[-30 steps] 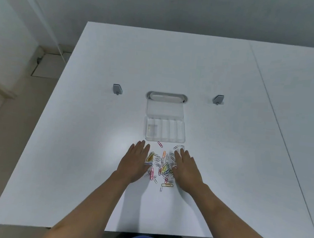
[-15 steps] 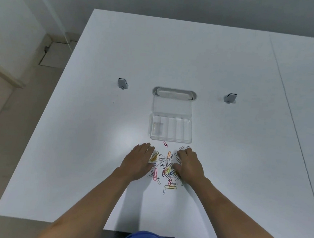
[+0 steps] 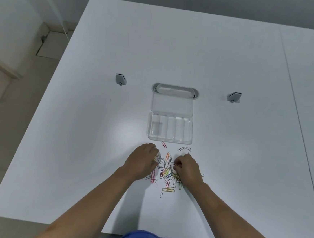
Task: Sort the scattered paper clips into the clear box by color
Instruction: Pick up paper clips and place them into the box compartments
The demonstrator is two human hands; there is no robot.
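A heap of colored paper clips (image 3: 167, 173) lies on the white table, just in front of the clear box (image 3: 169, 139). The box has several narrow compartments and its lid (image 3: 172, 105) lies open behind it. My left hand (image 3: 141, 161) rests on the heap's left side with fingers curled down onto the clips. My right hand (image 3: 189, 169) sits on the right side, fingers bent and fingertips drawn together among the clips. Whether either hand holds a clip is hidden. A red clip (image 3: 164, 144) and a few pale clips (image 3: 184, 149) lie loose near the box.
A grey oval cable slot (image 3: 175, 90) is set into the table behind the lid, flanked by two small grey fittings (image 3: 120, 79) (image 3: 234, 97). A seam (image 3: 293, 95) runs down the table at the right. The table's near edge is close to my body.
Both hands went from flat with spread fingers beside the heap to curled fingers digging into it. The camera view has shifted slightly.
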